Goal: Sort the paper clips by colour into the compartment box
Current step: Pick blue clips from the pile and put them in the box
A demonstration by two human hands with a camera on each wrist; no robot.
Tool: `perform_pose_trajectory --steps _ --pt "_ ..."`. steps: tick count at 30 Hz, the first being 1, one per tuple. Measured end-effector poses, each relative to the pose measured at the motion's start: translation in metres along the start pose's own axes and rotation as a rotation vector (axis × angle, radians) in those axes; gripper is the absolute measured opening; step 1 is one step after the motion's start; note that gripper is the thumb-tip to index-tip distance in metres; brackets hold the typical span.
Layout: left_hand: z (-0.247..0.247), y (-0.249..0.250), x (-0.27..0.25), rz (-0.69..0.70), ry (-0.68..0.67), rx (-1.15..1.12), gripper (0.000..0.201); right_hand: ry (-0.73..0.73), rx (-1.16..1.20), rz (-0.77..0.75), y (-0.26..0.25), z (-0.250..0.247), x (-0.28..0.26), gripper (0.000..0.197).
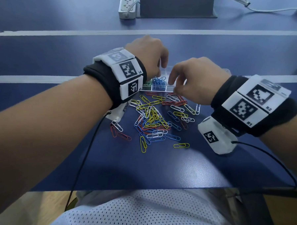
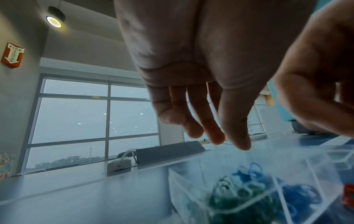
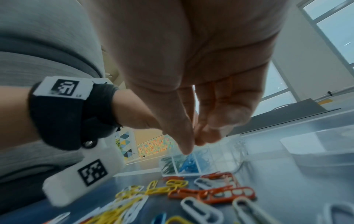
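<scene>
A clear compartment box (image 1: 169, 91) stands on the blue table just beyond a loose pile of paper clips (image 1: 152, 117) in yellow, white, red and blue. One compartment holds green clips (image 1: 148, 82), the one beside it blue clips (image 1: 159, 81). My left hand (image 1: 161, 69) hovers over the blue compartment. In the left wrist view its nearly straight fingers (image 2: 216, 136) and thumb pinch a thin blue wire that looks like a clip. My right hand (image 1: 173, 82) hangs over the box to the right, thumb and fingertips (image 3: 186, 145) drawn together. What they hold, if anything, is hidden.
A white power strip (image 1: 127, 5) and a dark grey stand (image 1: 177, 6) sit at the far side. A clear plastic tray or lid (image 3: 321, 145) lies right of the box. Black cables trail from both wrists over the table's near edge (image 1: 123, 188).
</scene>
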State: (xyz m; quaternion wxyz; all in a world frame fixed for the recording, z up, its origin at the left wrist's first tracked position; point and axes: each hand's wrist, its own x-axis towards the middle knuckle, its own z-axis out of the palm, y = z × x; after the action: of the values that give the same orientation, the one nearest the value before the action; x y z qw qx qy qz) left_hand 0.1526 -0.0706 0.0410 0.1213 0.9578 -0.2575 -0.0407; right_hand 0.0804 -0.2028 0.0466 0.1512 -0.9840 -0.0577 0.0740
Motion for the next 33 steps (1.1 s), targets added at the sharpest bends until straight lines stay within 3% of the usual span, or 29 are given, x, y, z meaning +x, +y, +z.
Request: perform_pose_trajectory --steps 5,10,12,15,20,31,33 --pt "-0.014 0.004 -0.023 0.034 -0.109 0.074 0.008 -0.158 -0.089 -0.117 -0.01 0.008 -0.016 0.015" --pt "-0.006 0.005 -0.051 0.023 -0.392 0.163 0.031 -0.214 -0.148 -0.167 -0.015 0.018 -0.015 0.023" --pt "0.002 0.007 -0.056 0.025 -0.438 0.194 0.038 -0.223 -0.151 -0.179 -0.017 0.018 -0.016 0.021" --pt "0.008 0.009 -0.059 0.018 -0.442 0.23 0.041 -0.238 -0.155 -0.192 -0.019 0.016 -0.017 0.022" --pt "0.007 0.004 -0.062 0.044 -0.434 0.222 0.026 -0.205 -0.12 -0.168 -0.019 0.01 -0.021 0.025" --pt "-0.007 -0.023 -0.072 -0.046 -0.324 0.185 0.003 -0.253 -0.186 -0.192 -0.018 0.017 -0.024 0.028" --pt "-0.006 -0.023 -0.073 -0.047 -0.295 0.171 0.006 -0.241 -0.185 -0.18 -0.02 0.016 -0.023 0.026"
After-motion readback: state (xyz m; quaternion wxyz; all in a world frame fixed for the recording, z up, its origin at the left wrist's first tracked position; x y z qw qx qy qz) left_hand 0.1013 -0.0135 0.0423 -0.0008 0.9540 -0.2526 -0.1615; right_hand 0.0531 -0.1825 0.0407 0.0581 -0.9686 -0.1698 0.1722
